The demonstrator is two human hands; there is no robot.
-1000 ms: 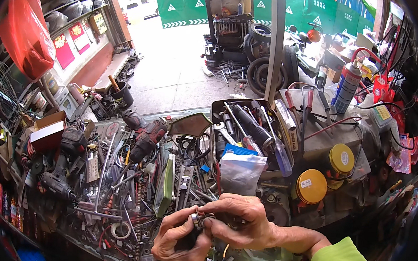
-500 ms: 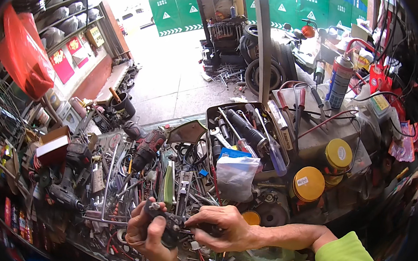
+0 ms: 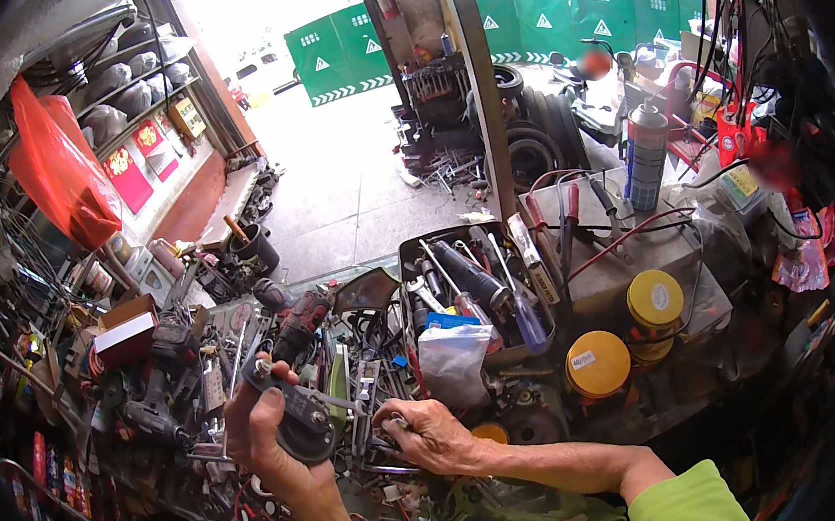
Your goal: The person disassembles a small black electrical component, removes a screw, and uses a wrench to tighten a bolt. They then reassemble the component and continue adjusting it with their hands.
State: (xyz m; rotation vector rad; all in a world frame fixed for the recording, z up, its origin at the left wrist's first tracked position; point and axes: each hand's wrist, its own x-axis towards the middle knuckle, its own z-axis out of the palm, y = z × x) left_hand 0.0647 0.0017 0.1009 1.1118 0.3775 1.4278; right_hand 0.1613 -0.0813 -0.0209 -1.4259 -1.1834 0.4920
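My left hand (image 3: 271, 447) is wrapped round a dark part (image 3: 307, 431) with a rounded, disc-like body, and holds it tilted over the cluttered bench. A shiny bolt sticks up at its upper end, a nut shows on its face, and a thin metal strip reaches from it toward the right. My right hand (image 3: 439, 437) is just right of that strip, apart from the part. Its fingers are curled together round something small that I cannot make out. Loose tools and small parts lie beneath both hands.
A tool box (image 3: 481, 277) full of screwdrivers stands beyond my right hand, with a clear plastic bag (image 3: 453, 362) on its near edge. Yellow-lidded jars (image 3: 598, 364) and a spray can (image 3: 646, 157) are to the right. Cordless drills (image 3: 156, 386) lie on the left.
The dark part has been turned and shifted left in my left hand, so its broad face and strip now show. My right hand has drawn away from it. The whole view has tilted.
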